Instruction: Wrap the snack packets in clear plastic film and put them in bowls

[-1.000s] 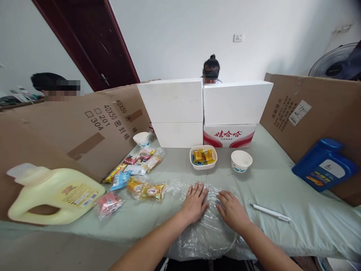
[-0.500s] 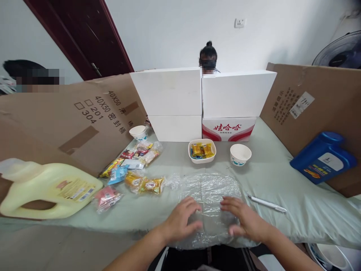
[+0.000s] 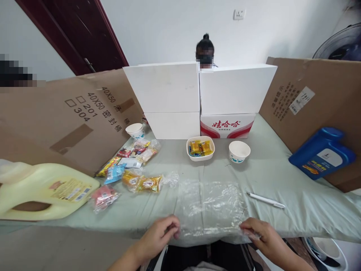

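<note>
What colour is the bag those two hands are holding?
The bag is clear, see-through plastic, crinkled and shiny; the head view shows it.

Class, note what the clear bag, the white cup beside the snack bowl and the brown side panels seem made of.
Clear bag: thin glossy plastic film, see-through and crinkled. White cup: probably paper, matte with a printed band. Brown side panels: matte cardboard, seemingly, with tape strips and printed lettering.

Plastic bag point(image 3: 210, 205): clear thin film, glossy, crinkled. Desk point(image 3: 270, 175) under the bag: pale green cloth, matt. Left of the bag: snack packets point(image 3: 142, 183), shiny foil; yellow jug point(image 3: 47, 190), smooth plastic. Right of the bag: pen point(image 3: 265, 200), smooth white plastic. Beyond the bag: paper cup point(image 3: 239, 151), matt; cardboard panel point(image 3: 56, 113), matt brown.
</note>
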The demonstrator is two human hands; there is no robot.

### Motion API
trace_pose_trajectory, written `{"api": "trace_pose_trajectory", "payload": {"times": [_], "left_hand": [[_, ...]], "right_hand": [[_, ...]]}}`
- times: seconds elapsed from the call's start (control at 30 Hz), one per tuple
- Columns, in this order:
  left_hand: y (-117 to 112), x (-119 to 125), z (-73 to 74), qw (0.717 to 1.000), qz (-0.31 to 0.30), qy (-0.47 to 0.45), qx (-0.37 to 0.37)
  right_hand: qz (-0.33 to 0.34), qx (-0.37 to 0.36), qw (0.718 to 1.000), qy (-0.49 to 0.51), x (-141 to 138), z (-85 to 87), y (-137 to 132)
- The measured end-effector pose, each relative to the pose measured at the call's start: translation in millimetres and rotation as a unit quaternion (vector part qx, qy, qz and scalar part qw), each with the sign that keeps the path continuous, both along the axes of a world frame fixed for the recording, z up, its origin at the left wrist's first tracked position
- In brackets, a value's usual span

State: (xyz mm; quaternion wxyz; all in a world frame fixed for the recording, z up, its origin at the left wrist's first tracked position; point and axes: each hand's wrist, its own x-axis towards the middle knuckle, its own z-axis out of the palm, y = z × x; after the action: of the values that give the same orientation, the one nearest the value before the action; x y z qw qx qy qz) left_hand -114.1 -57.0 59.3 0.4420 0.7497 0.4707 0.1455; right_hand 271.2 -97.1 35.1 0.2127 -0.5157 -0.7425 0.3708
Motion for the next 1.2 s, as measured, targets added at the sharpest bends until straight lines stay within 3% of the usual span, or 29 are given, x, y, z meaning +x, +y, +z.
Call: {"api": "trace_pose_trajectory", "payload": {"times": [0.07, 0.13, 0.27, 0.43, 0.73, 1.07, 1.2], "left_hand": [[8.5, 5.3, 3.6, 0.999, 0.043, -0.009, -0.028], [18.4, 11.9, 2.9, 0.997, 0.075, 0.004, -0.003], [34.0, 25.5, -9.8, 0.983, 0.144, 0.082, 0.076], [38.4, 39.7, -24.4, 0.959, 0.202, 0.167, 0.112], [37.7, 53.9, -31.6, 0.918, 0.218, 0.293, 0.156], [43.6, 59.7, -41.7, 0.892, 0.204, 0.358, 0.186], [42.7, 54.3, -40.4, 0.872, 0.224, 0.331, 0.282]], "right_hand": [[-0.063, -0.012, 0.998, 0.026, -2.8, -0.8, 4.1], [-0.123, 0.0, 0.992, 0.035, -7.2, -6.7, 11.0], [-0.205, 0.037, 0.978, 0.012, -18.0, -22.3, 27.6], [-0.267, 0.083, 0.958, -0.062, -25.1, -36.2, 34.2], [-0.26, 0.223, 0.918, -0.199, -25.7, -50.1, 23.4], [-0.251, 0.248, 0.882, -0.312, -23.8, -58.1, 24.1], [-0.254, 0.296, 0.867, -0.311, -24.1, -46.6, 25.6]]}}
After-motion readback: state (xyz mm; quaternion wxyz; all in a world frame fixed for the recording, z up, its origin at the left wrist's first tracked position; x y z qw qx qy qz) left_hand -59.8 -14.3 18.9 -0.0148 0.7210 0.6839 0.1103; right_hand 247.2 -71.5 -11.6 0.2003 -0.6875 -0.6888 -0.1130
